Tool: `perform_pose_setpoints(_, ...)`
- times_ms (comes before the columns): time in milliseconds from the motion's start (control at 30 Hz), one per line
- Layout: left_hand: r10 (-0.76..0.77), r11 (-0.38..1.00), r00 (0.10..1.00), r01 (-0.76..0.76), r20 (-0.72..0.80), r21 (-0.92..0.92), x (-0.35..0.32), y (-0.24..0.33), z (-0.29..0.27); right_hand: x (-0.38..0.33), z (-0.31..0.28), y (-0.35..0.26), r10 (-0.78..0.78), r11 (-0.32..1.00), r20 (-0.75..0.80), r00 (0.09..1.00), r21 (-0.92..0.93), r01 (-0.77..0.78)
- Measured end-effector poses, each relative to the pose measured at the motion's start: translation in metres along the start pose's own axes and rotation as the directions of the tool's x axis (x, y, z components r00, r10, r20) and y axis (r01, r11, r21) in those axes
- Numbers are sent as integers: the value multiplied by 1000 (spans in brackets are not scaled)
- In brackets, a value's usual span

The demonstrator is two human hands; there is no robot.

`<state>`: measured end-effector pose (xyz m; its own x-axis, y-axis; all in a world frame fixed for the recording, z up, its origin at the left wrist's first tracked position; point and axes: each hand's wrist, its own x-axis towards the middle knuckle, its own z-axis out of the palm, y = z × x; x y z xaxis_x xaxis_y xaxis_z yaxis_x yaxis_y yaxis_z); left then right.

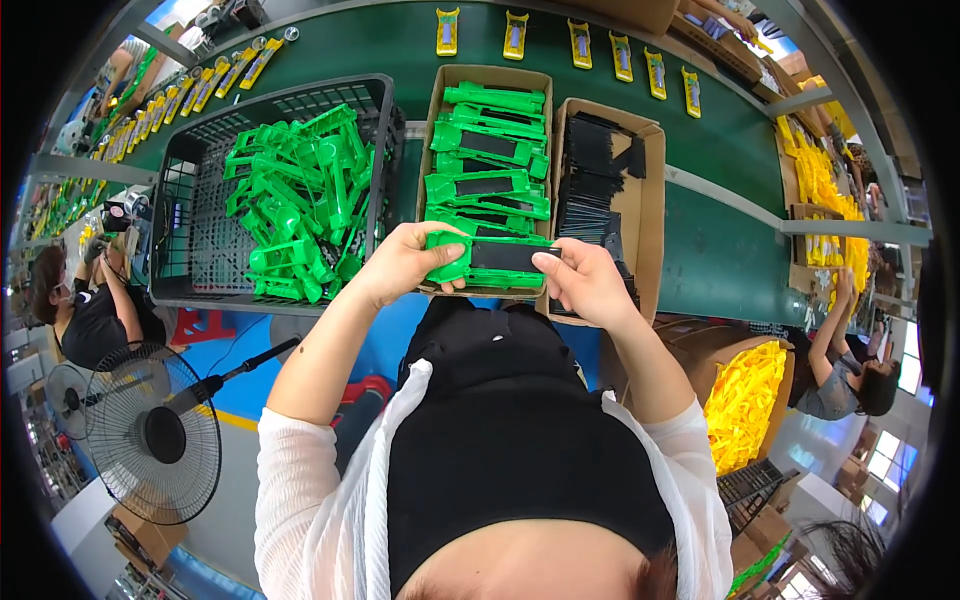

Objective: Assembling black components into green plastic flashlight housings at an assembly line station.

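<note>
My left hand (pixel 405 264) is closed on the left end of a green plastic housing (pixel 450 266), with the thumb on top. A flat black strip (pixel 504 257) lies lengthwise over the housing's face. My right hand (pixel 592 282) pinches the strip's right end between thumb and fingers; whether it also grips the housing is hidden. Both hands are above the near end of a cardboard box (pixel 424 150) filled with green housings, several of which have black strips on them. Right of it, a second cardboard box (pixel 652 205) holds many loose black strips (pixel 585 190).
A black plastic crate (pixel 178 215) of green housings (pixel 300 200) stands at left. Yellow units (pixel 515 36) line the green conveyor (pixel 715 240) beyond the boxes. A fan (pixel 165 435) stands lower left. A carton of yellow parts (pixel 745 405) is at right. Other people work on both sides.
</note>
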<state>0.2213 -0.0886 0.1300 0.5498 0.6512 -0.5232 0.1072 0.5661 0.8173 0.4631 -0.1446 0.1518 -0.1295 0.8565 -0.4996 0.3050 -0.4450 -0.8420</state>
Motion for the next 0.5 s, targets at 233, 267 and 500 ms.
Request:
perform_pose_setpoints(233, 17, 999, 999, -18, -50, -34, 4, -16, -4, -4, 7, -4, -82, 979, -37, 996, -192, 73)
perform_pose_setpoints(267, 43, 998, 996, -47, -84, -52, 4, -16, -4, -7, 7, -6, -100, 982, -36, 994, -167, 93)
perform_pose_setpoints(500, 5, 1000, 998, -6, -66, -27, 4, -18, -5, 0, 10, 2, 44, 996, -36, 998, -77, -47)
